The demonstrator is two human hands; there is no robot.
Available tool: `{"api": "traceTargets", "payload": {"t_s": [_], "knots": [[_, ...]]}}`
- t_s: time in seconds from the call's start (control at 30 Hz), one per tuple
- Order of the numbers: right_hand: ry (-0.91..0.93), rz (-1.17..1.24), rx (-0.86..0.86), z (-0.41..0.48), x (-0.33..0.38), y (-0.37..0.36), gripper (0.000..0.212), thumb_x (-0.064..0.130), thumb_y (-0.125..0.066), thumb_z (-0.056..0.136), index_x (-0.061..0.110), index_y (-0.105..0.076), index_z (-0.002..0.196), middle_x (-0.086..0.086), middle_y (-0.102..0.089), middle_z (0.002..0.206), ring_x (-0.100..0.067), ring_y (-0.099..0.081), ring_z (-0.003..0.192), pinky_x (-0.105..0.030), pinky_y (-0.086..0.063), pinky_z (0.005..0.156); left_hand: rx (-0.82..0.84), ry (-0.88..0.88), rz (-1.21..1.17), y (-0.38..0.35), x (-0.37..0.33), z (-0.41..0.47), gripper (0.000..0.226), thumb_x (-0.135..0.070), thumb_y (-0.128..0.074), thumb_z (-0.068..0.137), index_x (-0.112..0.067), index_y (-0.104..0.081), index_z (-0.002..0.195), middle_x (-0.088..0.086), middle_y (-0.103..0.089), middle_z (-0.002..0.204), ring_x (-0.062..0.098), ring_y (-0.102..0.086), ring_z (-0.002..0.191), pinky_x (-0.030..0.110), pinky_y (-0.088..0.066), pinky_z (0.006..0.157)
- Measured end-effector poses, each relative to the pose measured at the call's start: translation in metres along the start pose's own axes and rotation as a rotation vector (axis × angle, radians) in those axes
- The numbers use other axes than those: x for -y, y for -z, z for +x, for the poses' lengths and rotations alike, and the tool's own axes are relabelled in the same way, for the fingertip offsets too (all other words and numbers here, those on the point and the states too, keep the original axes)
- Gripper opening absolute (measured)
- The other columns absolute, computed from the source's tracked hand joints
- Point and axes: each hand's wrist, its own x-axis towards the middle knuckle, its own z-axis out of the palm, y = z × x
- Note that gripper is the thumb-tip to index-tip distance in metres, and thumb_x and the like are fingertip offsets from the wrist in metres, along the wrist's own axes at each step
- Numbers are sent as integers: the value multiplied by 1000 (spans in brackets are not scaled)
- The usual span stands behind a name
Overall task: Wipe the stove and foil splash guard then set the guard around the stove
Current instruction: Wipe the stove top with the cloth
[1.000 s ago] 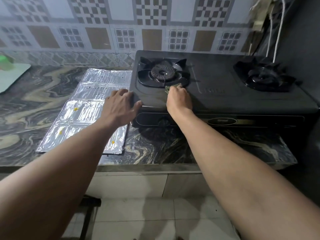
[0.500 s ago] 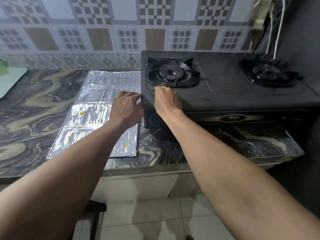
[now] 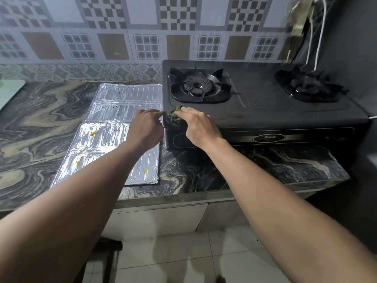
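Note:
A black two-burner stove [image 3: 265, 111] stands on the marble counter. The foil splash guard [image 3: 114, 111] lies flat to its left, spotted with yellow and dark specks. My right hand [image 3: 196, 125] rests at the stove's front left corner, its fingers on a small green scrap [image 3: 175, 113], a leafy bit or a scouring pad, I cannot tell which. My left hand [image 3: 145, 127] sits cupped just beside that corner, over the guard's right edge, fingertips nearly touching the green scrap.
The marble counter [image 3: 40, 127] ends in a front edge above white cabinet doors. A pale board [image 3: 10, 90] lies at the far left. White cables [image 3: 318, 37] hang by the dark wall at right, behind the right burner [image 3: 308, 85]. A tiled wall rises behind.
My right hand has slid the green scrap from the left burner's front toward the stove's front left corner. My left hand has stayed at that corner, and its fingertips now nearly touch the scrap.

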Motion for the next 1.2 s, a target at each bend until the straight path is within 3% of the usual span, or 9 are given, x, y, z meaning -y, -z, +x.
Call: {"api": "traceTargets", "payload": {"t_s": [0.17,0.27,0.4,0.6,0.87,1.03,1.2], "knots": [[-28,-44,-2,-7,-25,11,69,-17,-38,88,20,-48,146,-4,-42,153,-19,-35,143,-38,-28,114,-12,30,10,-6,-4,0,44,-7,-44,94,-9,-64,133,15,-63,136,35,-53,124,39,-36,106],[-41,-61,6,-6,-34,15,68,-15,-38,89,20,-46,147,-4,-41,154,-19,-34,144,-36,-28,114,-27,50,56,-14,-6,2,39,-14,-42,95,-11,-71,120,14,-69,125,36,-59,113,41,-41,101],[-54,-88,5,-7,-43,19,66,-14,-38,90,17,-45,147,-6,-39,155,-20,-33,144,-36,-29,114,-19,116,97,-16,-13,1,41,-30,-33,95,-20,-70,110,7,-72,114,34,-60,105,47,-48,92],[-118,-154,-12,-17,-89,38,63,-13,-39,90,13,-45,147,-10,-40,154,-24,-35,143,-33,-27,116,-38,194,149,-21,-27,-4,42,-35,-31,100,-14,-67,104,11,-69,107,36,-54,104,46,-44,82],[-300,-248,-40,-37,-160,73,58,-13,-43,89,8,-51,142,-14,-49,145,-30,-45,133,-39,-39,109,-78,249,214,-25,-41,5,50,-40,-26,96,-11,-67,88,12,-68,96,36,-55,98,47,-45,84],[-304,-223,-106,-33,-134,59,49,-11,-46,87,5,-57,133,-16,-57,134,-32,-52,124,-39,-42,102,-28,235,200,-26,-33,7,55,-34,-18,87,-17,-70,82,9,-71,90,34,-60,88,47,-47,83],[-174,-162,-100,-10,-63,31,43,-5,-41,92,6,-57,131,-14,-58,133,-30,-51,124,-40,-41,103,-76,122,183,-26,-20,6,38,-17,-33,93,-14,-71,90,12,-72,95,32,-60,85,44,-44,90]]}}
